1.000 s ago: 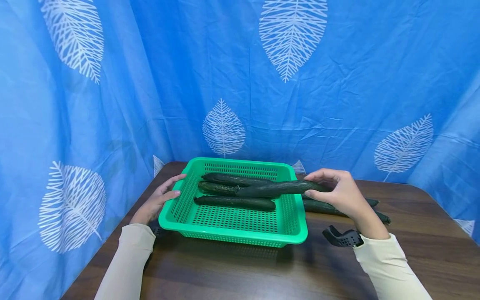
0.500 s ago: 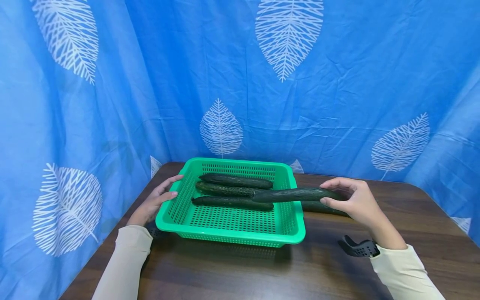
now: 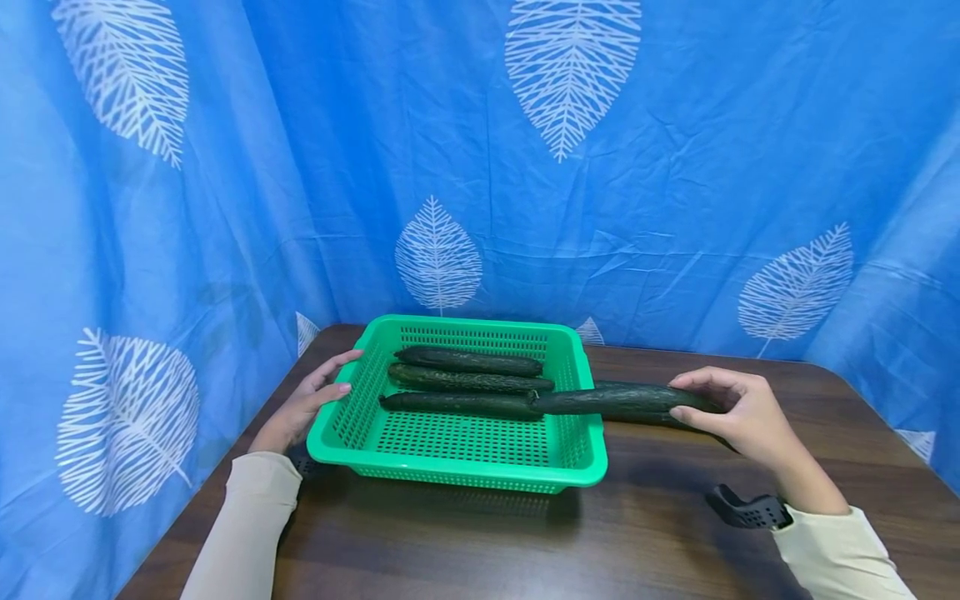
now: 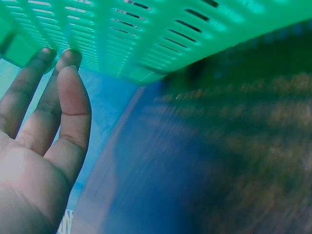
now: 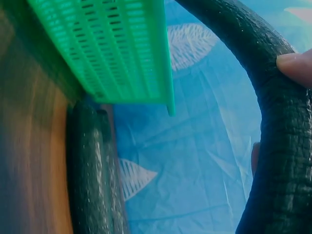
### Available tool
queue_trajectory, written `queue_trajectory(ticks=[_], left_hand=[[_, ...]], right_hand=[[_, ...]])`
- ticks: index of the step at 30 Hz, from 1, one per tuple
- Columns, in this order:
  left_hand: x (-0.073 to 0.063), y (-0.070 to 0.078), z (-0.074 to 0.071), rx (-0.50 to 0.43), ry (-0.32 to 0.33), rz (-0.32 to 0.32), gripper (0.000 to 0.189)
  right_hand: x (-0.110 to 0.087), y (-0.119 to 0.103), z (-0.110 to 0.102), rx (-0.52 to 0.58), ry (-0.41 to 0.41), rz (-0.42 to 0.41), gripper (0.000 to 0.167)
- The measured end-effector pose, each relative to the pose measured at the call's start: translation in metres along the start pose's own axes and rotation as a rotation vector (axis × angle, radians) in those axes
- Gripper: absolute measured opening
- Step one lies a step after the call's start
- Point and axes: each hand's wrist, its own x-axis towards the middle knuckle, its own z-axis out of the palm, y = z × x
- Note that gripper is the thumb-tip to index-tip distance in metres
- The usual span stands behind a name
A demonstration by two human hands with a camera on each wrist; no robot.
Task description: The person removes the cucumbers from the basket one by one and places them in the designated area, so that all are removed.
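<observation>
My right hand (image 3: pixel 742 412) grips a dark green cucumber (image 3: pixel 607 400) near its right end, thumb on the near side. The cucumber's other end reaches over the right rim of a green plastic basket (image 3: pixel 450 477). Inside the basket lie three more cucumbers side by side: one at the back (image 3: pixel 468 362), a middle one (image 3: pixel 457 379) and a front one (image 3: pixel 450 405). My left hand (image 3: pixel 303 408) touches the basket's left side, thumb and fingers at the rim. In the left wrist view its extended fingers (image 4: pixel 75 109) meet the slotted wall.
Loose cucumbers (image 5: pixel 90 170) lie on the brown wooden table (image 3: pixel 450 542) right of the basket, mostly hidden beneath the held one in the head view. A blue curtain (image 3: pixel 337 167) with white leaf prints hangs behind and at both sides. Black straps circle both wrists.
My right hand has moved to the right and slightly nearer, carrying the cucumber, so less of it hangs over the basket. My left hand has stayed at the basket's left side.
</observation>
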Motion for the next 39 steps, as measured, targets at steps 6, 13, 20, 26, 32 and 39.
queue_trajectory(ticks=[6, 13, 20, 26, 32, 39], left_hand=[[0.000, -0.001, 0.000, -0.026, -0.011, -0.002, 0.049], [-0.001, -0.001, 0.000, -0.003, -0.008, -0.007, 0.050], [-0.002, -0.001, -0.001, 0.037, -0.001, -0.001, 0.054], [-0.002, -0.001, 0.000, 0.018, -0.004, -0.011, 0.052], [-0.001, -0.003, 0.000, -0.058, -0.036, 0.009, 0.047], [-0.001, -0.002, -0.001, -0.116, -0.065, 0.022, 0.046]], right_hand=[[-0.006, 0.007, -0.012, -0.013, 0.013, 0.023, 0.032], [-0.012, 0.019, -0.030, -0.033, 0.027, 0.039, 0.034], [-0.017, 0.031, -0.050, -0.056, 0.039, 0.077, 0.035], [-0.020, 0.040, -0.064, -0.062, 0.048, 0.133, 0.033], [-0.025, 0.049, -0.073, -0.062, 0.059, 0.204, 0.030], [-0.027, 0.064, -0.069, -0.083, 0.045, 0.190, 0.028]])
